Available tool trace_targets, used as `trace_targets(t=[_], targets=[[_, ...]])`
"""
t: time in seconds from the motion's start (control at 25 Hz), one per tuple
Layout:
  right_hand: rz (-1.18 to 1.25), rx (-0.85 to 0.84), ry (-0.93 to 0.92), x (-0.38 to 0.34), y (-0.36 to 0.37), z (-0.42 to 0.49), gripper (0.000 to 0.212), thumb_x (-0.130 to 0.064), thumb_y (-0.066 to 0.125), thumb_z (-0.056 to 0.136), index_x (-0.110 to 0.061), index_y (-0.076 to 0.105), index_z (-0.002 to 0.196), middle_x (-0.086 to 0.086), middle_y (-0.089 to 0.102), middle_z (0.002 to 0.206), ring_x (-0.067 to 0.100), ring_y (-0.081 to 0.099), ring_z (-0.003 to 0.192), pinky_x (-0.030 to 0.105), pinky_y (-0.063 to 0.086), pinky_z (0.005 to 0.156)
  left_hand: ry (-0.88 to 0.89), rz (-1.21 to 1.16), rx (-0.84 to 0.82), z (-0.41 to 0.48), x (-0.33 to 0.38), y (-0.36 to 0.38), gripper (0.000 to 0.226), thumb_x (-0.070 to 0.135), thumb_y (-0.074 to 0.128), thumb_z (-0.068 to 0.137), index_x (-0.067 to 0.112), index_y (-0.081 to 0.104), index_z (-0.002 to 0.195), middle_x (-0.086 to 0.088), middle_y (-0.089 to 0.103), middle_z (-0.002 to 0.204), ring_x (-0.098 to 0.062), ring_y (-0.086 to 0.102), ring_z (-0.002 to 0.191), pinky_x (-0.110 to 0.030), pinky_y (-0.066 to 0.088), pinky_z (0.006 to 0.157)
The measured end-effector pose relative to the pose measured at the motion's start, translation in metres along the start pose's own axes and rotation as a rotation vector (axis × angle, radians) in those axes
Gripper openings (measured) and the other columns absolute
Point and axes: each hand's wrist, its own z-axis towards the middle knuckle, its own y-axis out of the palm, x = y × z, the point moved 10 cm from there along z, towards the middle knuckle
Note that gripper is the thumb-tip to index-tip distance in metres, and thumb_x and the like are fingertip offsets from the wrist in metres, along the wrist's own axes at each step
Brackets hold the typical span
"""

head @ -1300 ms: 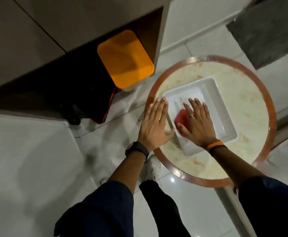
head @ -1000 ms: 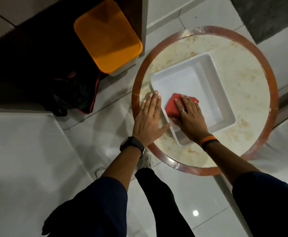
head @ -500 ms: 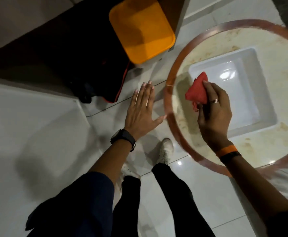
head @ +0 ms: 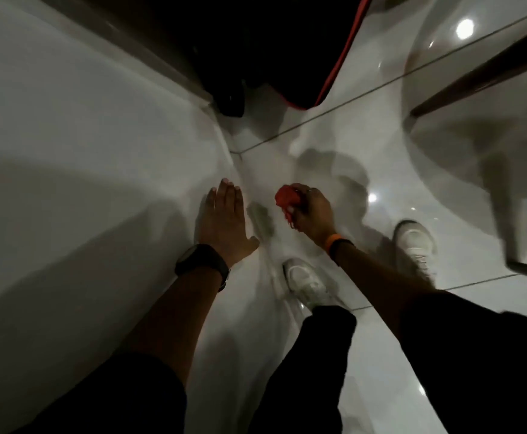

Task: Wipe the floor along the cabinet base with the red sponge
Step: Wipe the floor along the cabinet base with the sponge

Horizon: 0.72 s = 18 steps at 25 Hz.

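The red sponge (head: 287,198) sits bunched in the right hand (head: 310,211), whose fingers are curled tight around it, so only a crumpled lobe and a ragged lower edge show past the knuckles. In the head view, the only one there is, that hand hangs above the pale tiled floor (head: 334,145); the frame is motion-blurred, and I cannot tell whether the sponge touches the tile yet, though it looks to be just short of it.

The left hand (head: 224,220) is spread flat, fingers together and thumb out, holding nothing, laid against or just over the white cabinet face (head: 83,136) near where it meets the floor. A dark smudge (head: 260,216) lies on the floor between the two hands, close to the cabinet base. Two white shoes (head: 306,280) stand on the tile below the hands, and a dark bag with a red edge (head: 287,57) fills the recess at the top.

As I judge it, the sponge is in hand and brought to the work area, but the wiping itself appears not yet done: no clear wiped track shows, and the whole run along the base is left.
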Motion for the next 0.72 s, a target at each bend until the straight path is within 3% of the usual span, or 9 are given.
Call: trace_targets(t=[0.04,0.08,0.12,0.16,0.24,0.32,0.48,0.6,0.72], targets=[[0.077,-0.025,0.077,0.016,0.023,0.022,0.041,-0.006,0.062,0.096,-0.013,0.062,0.137,0.021,0.075,0.116,0.041,0.073,0.105,0.043,0.064,0.093,-0.018,0.057,-0.051,0.017,-0.005,0.017,0.115,0.078,0.038,0.092,-0.003,-0.006,0.162,-0.022,-0.008,0.171,-0.035,-0.007,0.161,-0.048,0.0,0.131],[0.134,-0.028,0.128,0.03,0.042,0.044,0.041,-0.005,0.061,0.096,-0.012,0.062,0.137,0.019,0.076,0.113,0.039,0.074,0.105,0.027,0.066,0.084,-0.036,0.112,-0.094,0.034,-0.009,0.03,0.115,0.078,0.036,0.093,-0.003,-0.006,0.162,-0.023,-0.008,0.171,-0.036,-0.007,0.161,-0.048,-0.001,0.131],[0.148,-0.028,0.143,0.039,0.059,0.065,0.043,-0.005,0.062,0.097,-0.012,0.061,0.139,0.016,0.075,0.114,0.035,0.072,0.109,0.01,0.06,0.077,-0.049,0.16,-0.131,0.049,-0.011,0.04,0.115,0.079,0.034,0.093,-0.004,-0.006,0.162,-0.023,-0.008,0.17,-0.037,-0.008,0.16,-0.049,-0.002,0.131],[0.149,-0.037,0.147,0.044,0.075,0.086,0.046,-0.007,0.063,0.098,-0.012,0.058,0.143,0.013,0.073,0.12,0.03,0.069,0.114,0.004,0.053,0.08,-0.055,0.193,-0.165,0.063,-0.013,0.048,0.115,0.08,0.033,0.093,-0.004,-0.006,0.162,-0.024,-0.008,0.17,-0.037,-0.007,0.16,-0.049,-0.003,0.13],[0.152,-0.1,0.145,0.041,0.104,0.122,0.051,-0.015,0.061,0.102,-0.013,0.05,0.151,0.012,0.064,0.141,0.028,0.06,0.129,0.022,0.047,0.105,-0.07,0.235,-0.206,0.085,-0.014,0.054,0.114,0.081,0.031,0.093,-0.003,-0.004,0.162,-0.024,-0.006,0.17,-0.038,-0.006,0.16,-0.049,-0.005,0.13],[0.247,-0.211,0.139,0.021,0.139,0.155,0.047,-0.026,0.052,0.107,-0.014,0.046,0.153,0.015,0.06,0.146,0.035,0.056,0.136,0.044,0.044,0.118,-0.089,0.276,-0.229,0.106,-0.017,0.056,0.113,0.082,0.03,0.093,-0.001,-0.002,0.163,-0.024,-0.006,0.17,-0.039,-0.006,0.16,-0.049,-0.007,0.13],[0.427,-0.3,0.047,-0.027,0.171,0.193,0.051,-0.035,0.032,0.113,-0.014,0.032,0.16,0.023,0.06,0.141,0.039,0.061,0.122,0.048,0.049,0.11,-0.095,0.331,-0.257,0.129,-0.022,0.057,0.112,0.081,0.033,0.093,0.0,-0.002,0.163,-0.024,-0.006,0.17,-0.039,-0.006,0.16,-0.049,-0.007,0.13],[0.326,-0.25,0.03,0.0,0.167,0.172,0.051,-0.037,0.031,0.113,-0.025,0.029,0.162,0.009,0.055,0.15,0.024,0.059,0.127,0.044,0.045,0.112,-0.056,0.391,-0.29,0.126,-0.021,0.058,0.111,0.079,0.03,0.094,-0.001,-0.001,0.163,-0.026,-0.007,0.17,-0.04,-0.005,0.16,-0.05,-0.007,0.13],[0.247,-0.252,0.154,0.063,0.175,0.103,0.047,-0.043,0.029,0.113,-0.021,0.049,0.149,0.013,0.069,0.112,0.017,0.063,0.077,0.033,0.05,0.073,-0.023,0.419,-0.317,0.116,-0.018,0.061,0.107,0.077,0.027,0.097,-0.002,-0.003,0.163,-0.027,-0.009,0.169,-0.041,-0.007,0.16,-0.051,-0.007,0.129]])
